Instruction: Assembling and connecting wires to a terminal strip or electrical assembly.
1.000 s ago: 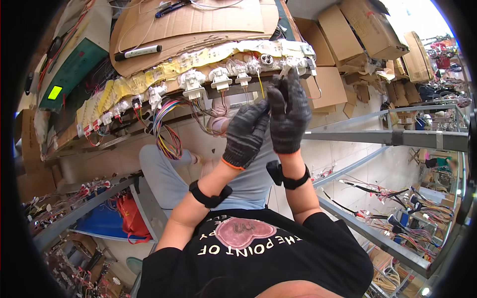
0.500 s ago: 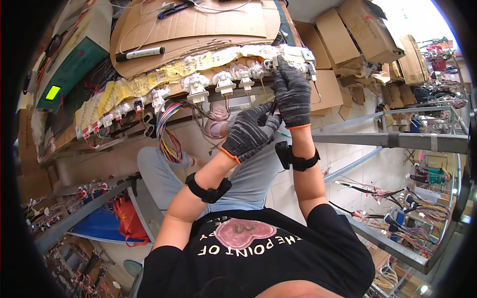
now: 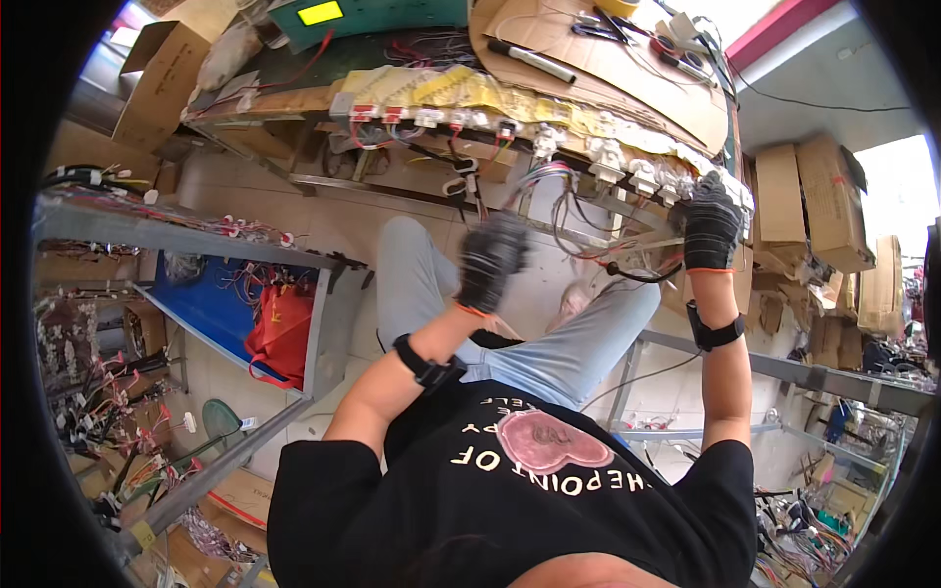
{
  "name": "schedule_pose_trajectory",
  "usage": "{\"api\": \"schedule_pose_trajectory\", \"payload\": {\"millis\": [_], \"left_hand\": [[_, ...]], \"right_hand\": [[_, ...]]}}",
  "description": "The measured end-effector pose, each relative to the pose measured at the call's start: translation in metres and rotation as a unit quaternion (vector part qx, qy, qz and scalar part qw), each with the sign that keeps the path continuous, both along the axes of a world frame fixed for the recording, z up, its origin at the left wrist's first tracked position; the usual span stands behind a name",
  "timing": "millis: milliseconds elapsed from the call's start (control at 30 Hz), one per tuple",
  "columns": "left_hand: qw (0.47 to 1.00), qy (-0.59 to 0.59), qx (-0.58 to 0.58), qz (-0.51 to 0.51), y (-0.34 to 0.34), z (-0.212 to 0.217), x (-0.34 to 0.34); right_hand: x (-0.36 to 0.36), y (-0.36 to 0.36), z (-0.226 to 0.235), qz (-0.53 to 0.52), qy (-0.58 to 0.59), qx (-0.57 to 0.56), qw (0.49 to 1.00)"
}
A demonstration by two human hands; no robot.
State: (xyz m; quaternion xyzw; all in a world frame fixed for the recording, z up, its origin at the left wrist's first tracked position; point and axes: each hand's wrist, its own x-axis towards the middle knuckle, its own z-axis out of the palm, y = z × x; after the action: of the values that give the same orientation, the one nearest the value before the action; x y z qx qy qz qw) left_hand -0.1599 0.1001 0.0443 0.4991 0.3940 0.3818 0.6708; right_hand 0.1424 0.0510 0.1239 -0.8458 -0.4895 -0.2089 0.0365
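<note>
My right hand (image 3: 713,223), in a dark grey knit glove, is at the right end of a row of white connectors (image 3: 642,176) along the bench edge. Its fingers are bent together there, and they hide whatever they grip. My left hand (image 3: 493,260), gloved alike, hangs in front of the bench over my lap, smeared by motion. It is nearest to black-and-white plugs on dark leads (image 3: 461,181). Between my hands, a bundle of coloured wires (image 3: 554,173) hangs from the row. A black-sheathed cable (image 3: 632,274) curves below my right hand.
On the bench lie cardboard (image 3: 608,88), a black-and-white marker (image 3: 532,61) and scissors (image 3: 683,61). A green box with a lit yellow display (image 3: 372,15) stands at the back. Metal rails (image 3: 196,233) flank me on both sides. Cardboard boxes (image 3: 828,201) are stacked at the right.
The view has turned left, so the bench sits further right. My left hand has moved away from my right, toward the left. My right hand stays at the row's right end.
</note>
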Motion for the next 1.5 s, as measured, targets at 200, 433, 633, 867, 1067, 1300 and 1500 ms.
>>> {"api": "schedule_pose_trajectory", "payload": {"millis": [200,433,633,867,1067,1300,1500], "left_hand": [[0.895,-0.201,-0.357,0.177,0.125,-0.116,-0.082],[0.844,-0.334,-0.378,0.180,0.206,-0.181,-0.113],[0.941,-0.078,-0.081,0.319,0.149,-0.109,-0.063],[0.775,0.423,0.460,0.095,0.098,-0.010,-0.030],[0.760,0.444,0.455,0.135,0.103,0.007,-0.016],[0.751,0.458,0.453,0.142,0.110,0.015,-0.008],[0.738,0.515,0.414,0.133,0.107,0.011,-0.017]], "right_hand": [[-0.010,0.010,0.003,-0.027,-0.001,-0.022,0.999],[-0.025,0.023,0.003,-0.025,0.004,-0.025,0.999],[-0.014,0.008,0.004,-0.075,-0.016,-0.022,0.997],[0.014,0.022,-0.029,-0.086,-0.053,0.018,0.995],[0.011,0.020,-0.027,-0.120,-0.043,-0.017,0.992],[0.014,0.018,-0.024,-0.093,-0.050,0.011,0.994],[-0.022,0.022,-0.003,-0.065,-0.015,-0.006,0.998]]}}
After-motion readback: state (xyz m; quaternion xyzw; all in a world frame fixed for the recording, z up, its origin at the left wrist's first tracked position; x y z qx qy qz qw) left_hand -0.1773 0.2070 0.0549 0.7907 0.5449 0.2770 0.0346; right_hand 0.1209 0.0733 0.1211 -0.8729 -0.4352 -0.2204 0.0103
